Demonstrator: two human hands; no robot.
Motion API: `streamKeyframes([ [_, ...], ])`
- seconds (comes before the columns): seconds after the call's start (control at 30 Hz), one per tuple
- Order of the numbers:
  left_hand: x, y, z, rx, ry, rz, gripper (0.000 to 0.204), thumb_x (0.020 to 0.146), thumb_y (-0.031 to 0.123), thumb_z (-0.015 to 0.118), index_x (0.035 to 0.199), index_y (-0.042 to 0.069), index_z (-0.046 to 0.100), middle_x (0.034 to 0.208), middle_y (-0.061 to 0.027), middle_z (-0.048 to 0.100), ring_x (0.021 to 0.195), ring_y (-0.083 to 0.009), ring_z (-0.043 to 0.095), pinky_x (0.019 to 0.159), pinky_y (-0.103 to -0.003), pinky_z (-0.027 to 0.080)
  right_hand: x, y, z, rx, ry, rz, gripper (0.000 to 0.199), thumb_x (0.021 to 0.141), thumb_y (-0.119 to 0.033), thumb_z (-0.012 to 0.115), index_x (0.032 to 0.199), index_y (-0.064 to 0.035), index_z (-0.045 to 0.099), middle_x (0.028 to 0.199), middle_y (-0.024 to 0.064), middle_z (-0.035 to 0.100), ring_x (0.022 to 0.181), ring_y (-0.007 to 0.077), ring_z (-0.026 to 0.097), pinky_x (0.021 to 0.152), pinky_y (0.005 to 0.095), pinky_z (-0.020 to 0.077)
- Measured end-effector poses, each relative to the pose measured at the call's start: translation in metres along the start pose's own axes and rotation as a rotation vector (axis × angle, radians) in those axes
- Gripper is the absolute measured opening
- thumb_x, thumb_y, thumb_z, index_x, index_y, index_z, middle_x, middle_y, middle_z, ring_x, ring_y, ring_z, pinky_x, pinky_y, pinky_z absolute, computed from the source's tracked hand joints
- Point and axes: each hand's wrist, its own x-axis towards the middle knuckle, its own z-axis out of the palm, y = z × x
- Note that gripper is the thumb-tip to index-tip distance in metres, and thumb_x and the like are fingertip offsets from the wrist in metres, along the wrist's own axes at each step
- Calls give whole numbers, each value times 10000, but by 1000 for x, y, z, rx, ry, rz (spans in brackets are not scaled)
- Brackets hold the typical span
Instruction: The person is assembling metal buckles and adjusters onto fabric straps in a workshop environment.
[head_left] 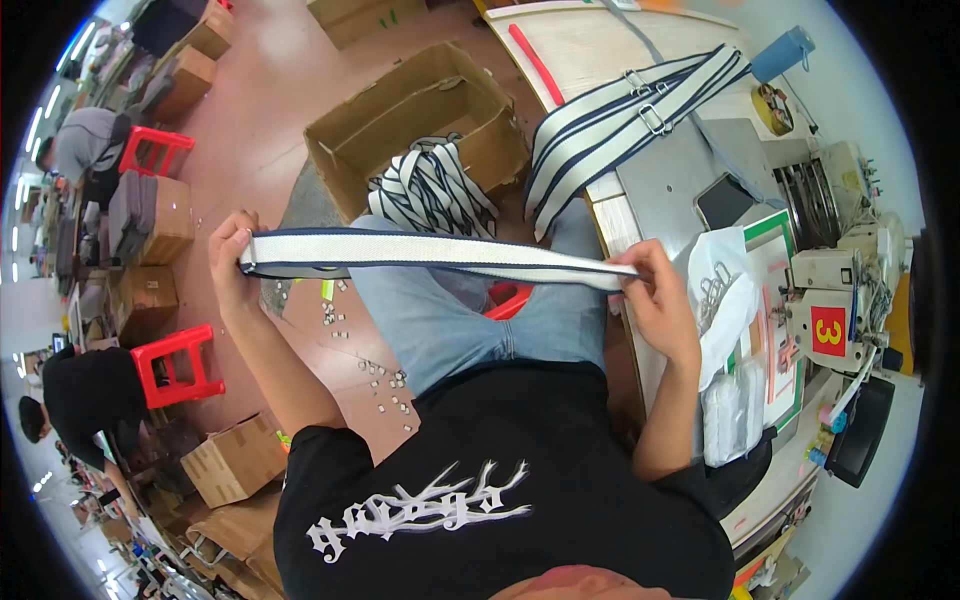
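A white webbing strap with dark blue edges (430,252) is stretched level between my two hands, above my lap in blue jeans. My left hand (232,262) grips its folded left end. My right hand (655,290) pinches its right end next to the table edge. A stack of matching straps with metal buckles (610,125) hangs over the table edge beyond my right hand. More such straps (430,190) lie piled in an open cardboard box (400,100) on the floor ahead.
A sewing machine (835,300) stands on the table at right, with a white plastic bag of metal rings (725,290) in front of it. Red stools (178,362), cardboard boxes (235,458) and small metal parts (385,385) sit on the floor at left. Other people work at far left.
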Motion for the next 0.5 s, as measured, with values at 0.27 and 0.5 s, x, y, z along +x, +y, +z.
streamKeyframes([
  [0.27,-7,-35,51,89,-99,-63,132,913,132,725,863,48,635,818,41,548,756,-53,475,673,-229,332,1,-38,-78,407,98,-300,272,841,-116,741,1057,33,671,1287,220,617,1041,233,634,864,342,548],
  [0.5,-6,-86,73,64,-160,-141,90,910,65,767,902,31,683,804,71,588,705,-14,473,620,-203,336,39,-62,-131,8,53,-55,357,918,49,693,1268,1,642,1166,60,676,938,66,615,804,260,538],
])
